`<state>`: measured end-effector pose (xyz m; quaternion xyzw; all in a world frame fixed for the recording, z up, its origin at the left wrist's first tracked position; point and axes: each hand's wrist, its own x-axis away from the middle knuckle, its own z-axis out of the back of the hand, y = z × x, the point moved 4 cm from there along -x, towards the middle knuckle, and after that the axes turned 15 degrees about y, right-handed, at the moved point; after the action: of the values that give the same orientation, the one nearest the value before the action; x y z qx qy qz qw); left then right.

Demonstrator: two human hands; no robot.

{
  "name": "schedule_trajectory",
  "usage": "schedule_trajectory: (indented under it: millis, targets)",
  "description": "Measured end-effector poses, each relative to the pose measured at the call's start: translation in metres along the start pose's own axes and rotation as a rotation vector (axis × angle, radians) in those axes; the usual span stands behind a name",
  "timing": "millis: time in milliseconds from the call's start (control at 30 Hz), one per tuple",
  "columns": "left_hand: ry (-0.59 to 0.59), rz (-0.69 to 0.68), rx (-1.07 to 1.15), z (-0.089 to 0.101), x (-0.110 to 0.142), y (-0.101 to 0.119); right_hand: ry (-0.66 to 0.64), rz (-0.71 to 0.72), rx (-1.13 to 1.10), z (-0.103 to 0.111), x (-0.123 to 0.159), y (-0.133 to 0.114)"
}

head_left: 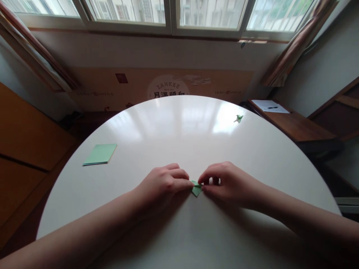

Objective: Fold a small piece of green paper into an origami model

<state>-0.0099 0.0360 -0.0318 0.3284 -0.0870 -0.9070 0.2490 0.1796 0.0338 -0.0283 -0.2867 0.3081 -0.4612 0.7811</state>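
A small piece of folded green paper (196, 189) is between my two hands, low over the near middle of the white table. My left hand (167, 181) pinches its left edge between thumb and fingers. On the other side, my right hand (220, 182) has its thumb and index finger closed on the right edge. The paper's lower point faces me, and fingertips cover parts of both sides. I cannot tell whether it rests on the tabletop.
A stack of square green paper (100, 154) lies on the left of the round white table (168, 149). Toward the back right sits a small folded green paper figure (239, 118). Beyond the right edge, a wooden side table (308, 125) bears a white sheet (269, 106) and a pen (272, 107).
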Motion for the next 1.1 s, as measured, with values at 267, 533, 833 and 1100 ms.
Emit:
schedule_trajectory:
  millis: [267,533,833,1100]
  targets:
    - [-0.090,-0.062,0.000,-0.003,-0.004,-0.008,0.007,0.243,-0.012,0.008,-0.005,0.023]
    - [-0.078,-0.053,0.047,-0.003,-0.006,-0.009,-0.032,0.317,0.021,0.000,-0.005,0.023]
    - [-0.092,-0.131,-0.031,-0.006,-0.005,-0.007,-0.014,0.364,0.107,0.000,-0.005,0.021]
    - [-0.105,-0.095,-0.008,-0.006,-0.006,-0.008,-0.031,0.249,0.065,0.001,-0.004,0.027]
